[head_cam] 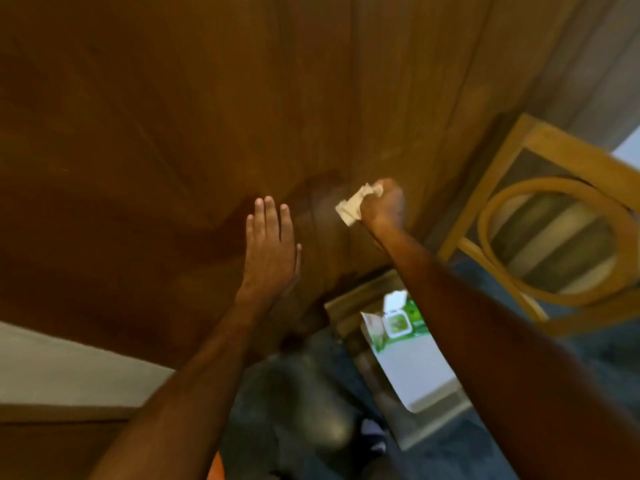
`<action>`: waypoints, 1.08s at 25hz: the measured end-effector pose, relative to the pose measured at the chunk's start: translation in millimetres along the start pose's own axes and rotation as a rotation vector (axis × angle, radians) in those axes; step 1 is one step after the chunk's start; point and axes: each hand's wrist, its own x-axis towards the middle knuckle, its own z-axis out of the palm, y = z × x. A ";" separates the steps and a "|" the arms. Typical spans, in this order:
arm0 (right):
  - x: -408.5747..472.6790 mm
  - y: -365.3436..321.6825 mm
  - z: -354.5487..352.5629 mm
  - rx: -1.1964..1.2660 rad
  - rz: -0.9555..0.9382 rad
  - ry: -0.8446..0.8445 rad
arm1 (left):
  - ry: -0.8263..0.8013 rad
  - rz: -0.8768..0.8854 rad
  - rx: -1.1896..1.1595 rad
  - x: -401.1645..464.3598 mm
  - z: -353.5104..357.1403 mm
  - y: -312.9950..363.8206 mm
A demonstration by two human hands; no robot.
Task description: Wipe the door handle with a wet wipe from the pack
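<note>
A brown wooden door fills most of the view. My left hand lies flat against it, fingers straight and together. My right hand is closed in a fist near the door's right edge, gripping a crumpled white wet wipe that sticks out to the left. The door handle is hidden under that hand or lost in blur. Below, a green and white wipes pack lies with its white lid flipped up on a small table.
A wooden chair with a round hoop in its back stands to the right of the door. The floor below is dark. A pale wall shows at the lower left.
</note>
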 end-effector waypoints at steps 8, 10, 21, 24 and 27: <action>-4.3 273.9 -105.1 -0.238 0.574 0.016 | -0.475 0.190 -0.096 -59.1 177.8 147.6; -15.2 331.5 -115.1 -0.302 0.665 -0.005 | -0.599 0.271 -0.080 -83.9 219.5 167.2; -28.2 450.2 -89.1 -0.984 0.521 -0.124 | -0.675 0.220 -0.118 -109.0 306.4 175.7; -26.8 447.9 -87.3 -1.147 0.476 -0.395 | -0.654 0.183 -0.109 -103.5 292.6 160.3; -34.0 412.7 -94.4 -1.191 0.431 -0.508 | -0.668 0.096 -0.084 -99.0 253.1 141.0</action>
